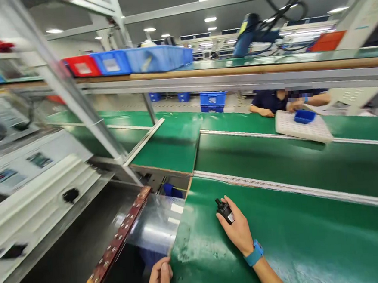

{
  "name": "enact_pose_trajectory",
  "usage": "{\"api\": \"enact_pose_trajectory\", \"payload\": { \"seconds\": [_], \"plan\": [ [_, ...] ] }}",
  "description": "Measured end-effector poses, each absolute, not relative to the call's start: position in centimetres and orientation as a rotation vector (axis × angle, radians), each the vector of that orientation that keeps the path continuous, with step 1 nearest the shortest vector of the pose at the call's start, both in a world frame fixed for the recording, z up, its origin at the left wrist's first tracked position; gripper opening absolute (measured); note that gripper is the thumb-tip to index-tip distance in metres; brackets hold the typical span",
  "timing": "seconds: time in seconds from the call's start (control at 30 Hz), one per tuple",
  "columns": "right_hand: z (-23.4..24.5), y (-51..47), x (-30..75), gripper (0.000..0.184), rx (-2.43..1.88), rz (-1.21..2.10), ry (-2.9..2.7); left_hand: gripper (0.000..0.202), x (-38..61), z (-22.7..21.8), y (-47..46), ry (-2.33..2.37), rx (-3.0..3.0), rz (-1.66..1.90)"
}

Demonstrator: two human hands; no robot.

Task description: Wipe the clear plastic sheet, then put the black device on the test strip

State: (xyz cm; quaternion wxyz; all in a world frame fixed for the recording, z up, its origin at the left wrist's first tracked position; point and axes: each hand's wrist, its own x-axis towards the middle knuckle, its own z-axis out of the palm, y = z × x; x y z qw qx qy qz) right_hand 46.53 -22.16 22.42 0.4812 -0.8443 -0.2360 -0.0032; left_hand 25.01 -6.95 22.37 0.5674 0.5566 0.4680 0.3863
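Head view: the right hand [239, 230], blue wristband on, curls its grip around a small black component [224, 211], resting it on the green table [312, 236] just inside the left edge. The left hand [160, 281] sits at that near-left edge, fingers loosely bent, holding nothing I can make out. Wide bare green mat opens to the right. Beyond the metal rail [292, 189], another person's hands [267, 111] work beside a white tray [304, 129] carrying a small blue bin [304, 116].
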Motion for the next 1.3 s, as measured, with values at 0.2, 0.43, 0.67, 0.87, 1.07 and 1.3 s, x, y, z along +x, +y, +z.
{"api": "enact_pose_trajectory", "payload": {
  "seconds": [0.2, 0.43, 0.67, 0.87, 1.07, 1.3],
  "plan": [
    [24.5, -15.6, 40.7, 0.058, -1.844, 0.359, -1.153, 0.058, 22.8, 23.1, -7.3, 0.968, 1.246, 0.766],
    [21.3, -11.9, 33.5, 0.048, -1.519, 0.341, -1.655, 0.051, 18.8, 23.2, -6.1, 1.061, 1.368, 0.785],
    [20.1, -12.3, 33.3, 0.053, -1.431, 0.180, -1.791, 0.053, 17.5, 22.2, -6.6, 1.067, 1.303, 0.729],
    [20.9, -12.1, 34.3, 0.053, -1.449, 0.117, -1.793, 0.049, 18.6, 22.9, -6.1, 1.044, 1.360, 0.738],
    [20.9, -12.9, 37.8, 0.041, -1.747, 0.077, -1.450, 0.056, 18.3, 22.6, -6.0, 1.039, 1.299, 0.713],
    [23.7, -17.9, 43.0, 0.090, -2.340, 0.122, -0.542, 0.058, 15.4, 21.1, -5.9, 1.109, 1.256, 0.737]
  ]
}}
